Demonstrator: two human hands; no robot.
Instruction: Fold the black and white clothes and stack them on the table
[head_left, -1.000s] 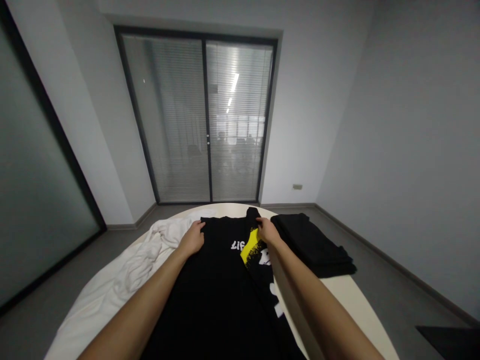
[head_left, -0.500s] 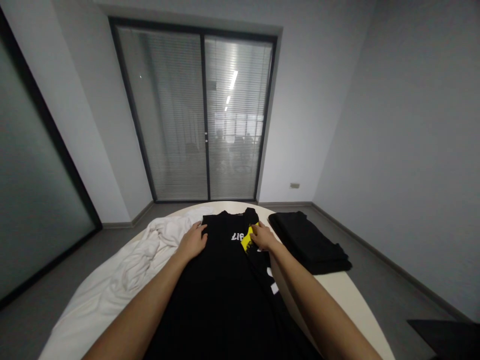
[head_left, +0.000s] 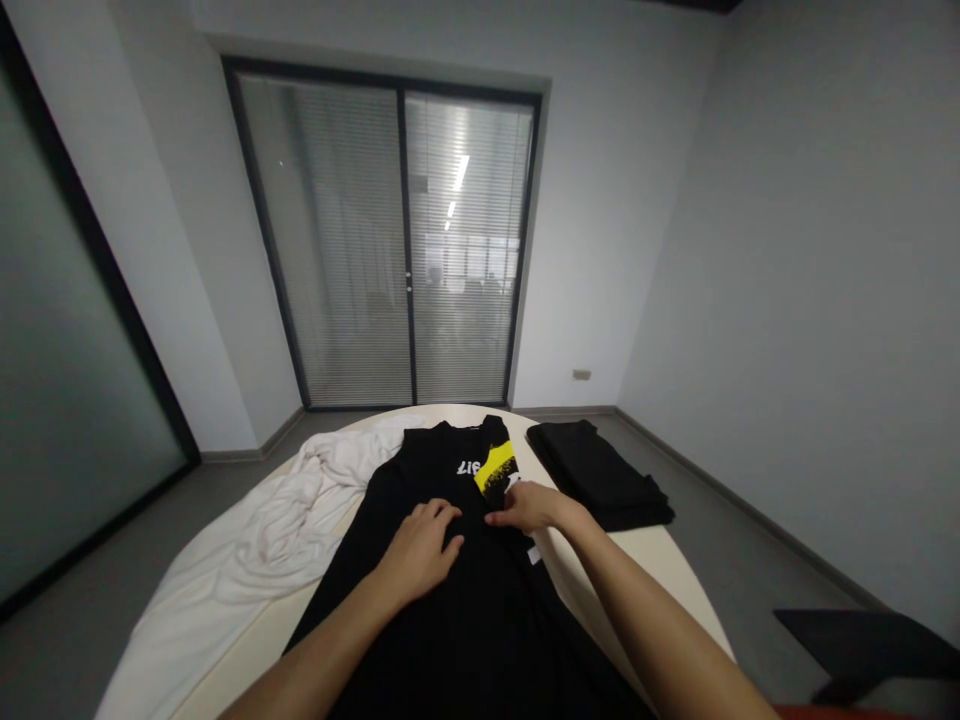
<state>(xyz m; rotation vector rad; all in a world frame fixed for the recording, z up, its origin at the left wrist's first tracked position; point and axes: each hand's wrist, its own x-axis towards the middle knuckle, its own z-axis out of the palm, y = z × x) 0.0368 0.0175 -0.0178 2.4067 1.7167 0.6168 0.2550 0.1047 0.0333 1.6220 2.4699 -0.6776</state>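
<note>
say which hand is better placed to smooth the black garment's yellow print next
Probably the right hand: it is beside the yellow print, while the left hand is farther off, over plain fabric of the black garment.

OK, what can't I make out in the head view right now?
In the head view:
Black shirt: near end cut off by the bottom edge.
White print below the yellow patch: partly covered by the right hand.
Left hand: palm hidden by its own back.
Dark object at right: cut off by the right edge.
Whatever lies behind the blinds: blurred by their slats.
</note>
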